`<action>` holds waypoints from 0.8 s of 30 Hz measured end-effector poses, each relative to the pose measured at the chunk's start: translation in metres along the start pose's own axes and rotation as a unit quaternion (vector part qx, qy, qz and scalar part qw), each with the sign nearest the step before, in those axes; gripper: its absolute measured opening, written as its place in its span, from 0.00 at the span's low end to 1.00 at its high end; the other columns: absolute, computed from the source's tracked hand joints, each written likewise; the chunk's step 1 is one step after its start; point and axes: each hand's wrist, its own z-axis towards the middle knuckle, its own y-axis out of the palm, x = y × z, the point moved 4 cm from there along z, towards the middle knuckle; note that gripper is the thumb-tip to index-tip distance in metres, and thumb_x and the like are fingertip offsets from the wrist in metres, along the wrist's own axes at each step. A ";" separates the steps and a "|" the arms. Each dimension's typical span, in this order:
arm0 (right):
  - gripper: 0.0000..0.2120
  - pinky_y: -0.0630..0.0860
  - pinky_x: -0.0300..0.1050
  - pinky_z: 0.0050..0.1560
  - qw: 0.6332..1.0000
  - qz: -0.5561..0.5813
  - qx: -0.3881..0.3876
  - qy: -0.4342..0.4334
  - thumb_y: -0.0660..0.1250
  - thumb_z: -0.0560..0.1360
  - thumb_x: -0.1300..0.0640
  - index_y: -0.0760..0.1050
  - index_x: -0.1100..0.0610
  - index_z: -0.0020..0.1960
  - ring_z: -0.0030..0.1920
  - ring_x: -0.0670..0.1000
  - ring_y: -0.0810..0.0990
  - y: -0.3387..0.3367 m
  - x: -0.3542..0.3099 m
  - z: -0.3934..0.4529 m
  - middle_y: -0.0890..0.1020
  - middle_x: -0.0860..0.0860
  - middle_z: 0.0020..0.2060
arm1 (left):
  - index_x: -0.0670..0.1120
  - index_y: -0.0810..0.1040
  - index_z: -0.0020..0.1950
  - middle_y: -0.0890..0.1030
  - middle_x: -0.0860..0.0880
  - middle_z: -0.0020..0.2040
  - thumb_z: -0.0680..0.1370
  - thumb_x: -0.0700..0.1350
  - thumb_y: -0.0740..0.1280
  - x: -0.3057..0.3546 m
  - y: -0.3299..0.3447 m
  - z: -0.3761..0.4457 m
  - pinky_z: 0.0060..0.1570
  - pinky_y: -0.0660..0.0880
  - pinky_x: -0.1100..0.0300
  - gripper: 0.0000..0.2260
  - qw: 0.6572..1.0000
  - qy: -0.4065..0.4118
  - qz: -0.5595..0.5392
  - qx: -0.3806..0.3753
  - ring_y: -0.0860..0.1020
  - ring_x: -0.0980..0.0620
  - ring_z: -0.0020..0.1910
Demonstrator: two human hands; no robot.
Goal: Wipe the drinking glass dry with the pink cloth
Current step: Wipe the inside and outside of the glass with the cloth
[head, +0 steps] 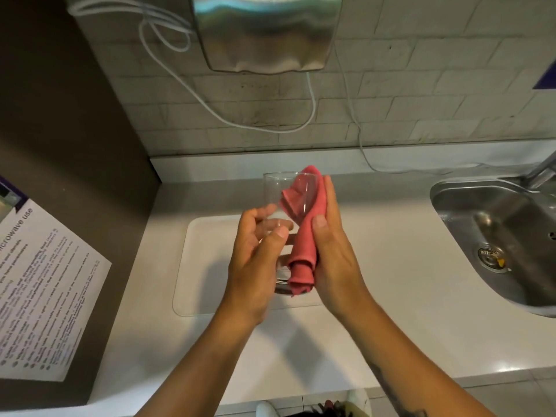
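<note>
A clear drinking glass [278, 192] is held upright above the white counter, at the middle of the head view. My left hand [255, 260] wraps its left side, fingers curled around the wall. The pink cloth [307, 236] lies pressed along the glass's right side, with one corner tucked over the rim into the glass. My right hand [332, 251] holds that cloth flat against the glass, thumb on the front of the cloth. The base of the glass is partly hidden by the cloth and my hands.
A white tray or mat [204, 266] lies on the counter under my hands. A steel sink [496, 233] with a tap sits to the right. A metal hand dryer [264, 31] and loose cables hang on the tiled wall behind. A dark cabinet with a printed notice [45, 284] stands left.
</note>
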 end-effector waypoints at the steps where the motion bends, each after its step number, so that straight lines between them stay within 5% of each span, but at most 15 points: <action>1: 0.28 0.65 0.34 0.80 1.000 0.008 -0.002 -0.004 0.50 0.89 0.54 0.48 0.42 0.86 0.82 0.32 0.65 0.000 -0.003 0.004 0.62 0.29 0.82 | 0.58 0.77 0.63 0.87 0.51 0.57 0.73 0.59 0.70 0.003 0.000 0.002 0.44 0.85 0.58 0.19 1.000 0.000 -0.011 0.004 0.88 0.48 0.55; 7: 0.34 0.50 0.47 0.88 0.993 -0.099 -0.030 -0.057 0.53 0.90 0.56 0.39 0.53 0.89 0.90 0.46 0.47 0.029 0.008 -0.037 0.45 0.42 0.90 | 0.51 0.75 0.67 0.89 0.55 0.50 0.78 0.51 0.64 0.019 -0.011 0.020 0.41 0.84 0.60 0.17 1.000 0.016 -0.027 0.000 0.88 0.52 0.47; 10: 0.33 0.56 0.57 0.88 0.996 -0.067 -0.024 -0.052 0.52 0.89 0.58 0.40 0.54 0.89 0.89 0.49 0.53 0.021 -0.001 -0.018 0.47 0.45 0.90 | 0.53 0.75 0.66 0.88 0.49 0.55 0.77 0.53 0.65 0.014 -0.007 0.014 0.43 0.85 0.55 0.18 1.000 -0.002 -0.027 -0.011 0.88 0.49 0.50; 14: 0.31 0.63 0.49 0.86 0.999 0.000 -0.005 -0.040 0.50 0.88 0.57 0.43 0.53 0.89 0.86 0.46 0.65 0.005 -0.023 0.019 0.55 0.46 0.89 | 0.52 0.75 0.64 0.86 0.40 0.58 0.77 0.53 0.65 0.013 0.002 0.006 0.50 0.85 0.40 0.17 0.999 -0.008 -0.034 -0.021 0.86 0.36 0.57; 17: 0.33 0.57 0.58 0.88 0.998 -0.025 -0.027 -0.051 0.51 0.88 0.60 0.40 0.54 0.89 0.89 0.47 0.55 0.018 -0.017 -0.003 0.49 0.45 0.90 | 0.52 0.75 0.63 0.87 0.45 0.54 0.75 0.53 0.67 0.020 -0.004 0.014 0.44 0.85 0.51 0.17 0.999 0.017 -0.033 -0.013 0.87 0.42 0.51; 20: 0.35 0.50 0.50 0.89 0.993 -0.094 -0.037 -0.060 0.53 0.89 0.59 0.37 0.56 0.89 0.89 0.44 0.47 0.029 -0.001 -0.029 0.43 0.44 0.90 | 0.52 0.75 0.64 0.88 0.54 0.48 0.77 0.51 0.64 0.024 -0.010 0.022 0.42 0.83 0.58 0.15 0.999 0.025 -0.022 -0.021 0.87 0.52 0.46; 24: 0.33 0.58 0.35 0.84 0.998 -0.045 -0.041 -0.028 0.51 0.88 0.57 0.40 0.55 0.89 0.86 0.35 0.57 0.016 -0.009 0.005 0.49 0.43 0.89 | 0.53 0.76 0.62 0.87 0.46 0.54 0.73 0.56 0.68 0.015 -0.005 0.018 0.42 0.84 0.57 0.19 0.999 0.007 -0.023 -0.021 0.86 0.47 0.49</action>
